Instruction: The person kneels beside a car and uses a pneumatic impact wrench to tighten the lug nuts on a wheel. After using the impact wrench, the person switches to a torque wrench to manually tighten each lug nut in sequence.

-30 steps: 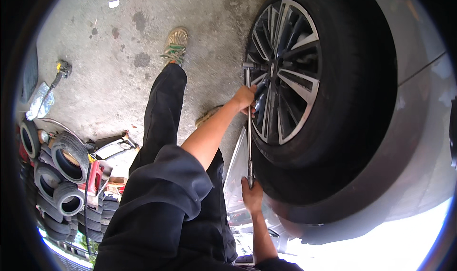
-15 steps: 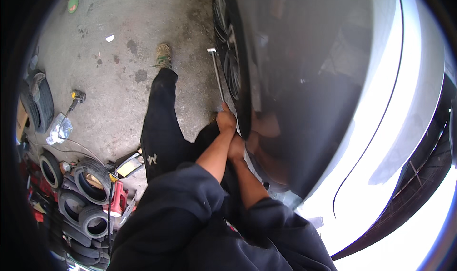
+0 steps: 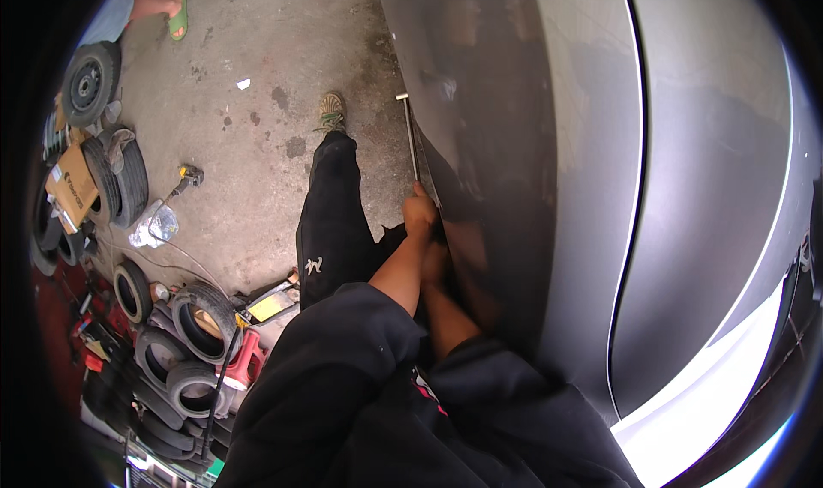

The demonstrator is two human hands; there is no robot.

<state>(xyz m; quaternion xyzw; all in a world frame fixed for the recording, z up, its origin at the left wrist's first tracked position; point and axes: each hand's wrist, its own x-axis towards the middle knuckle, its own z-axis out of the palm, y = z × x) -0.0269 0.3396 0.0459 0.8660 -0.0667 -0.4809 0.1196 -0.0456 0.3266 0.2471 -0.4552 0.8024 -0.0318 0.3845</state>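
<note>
My left hand is closed around a long metal bar with a short crosspiece at its far end. The bar slants down beside the lower edge of a dark grey car. Just behind my left wrist, my right hand sits lower, in line with the bar and close against the car's side. It looks closed on the bar too, though my left forearm and shadow hide most of its fingers. The bar's near end is out of sight.
Several loose tyres are piled at lower left, beside a red plastic item. A yellow-and-black power tool lies on the concrete floor near a clear plastic bag. Another person's foot in a green sandal is at upper left.
The view has shifted, so the car's wheel has gone from sight and more of the car's side panels show. Both hands stay low at the bar. The other person's leg shows more.
</note>
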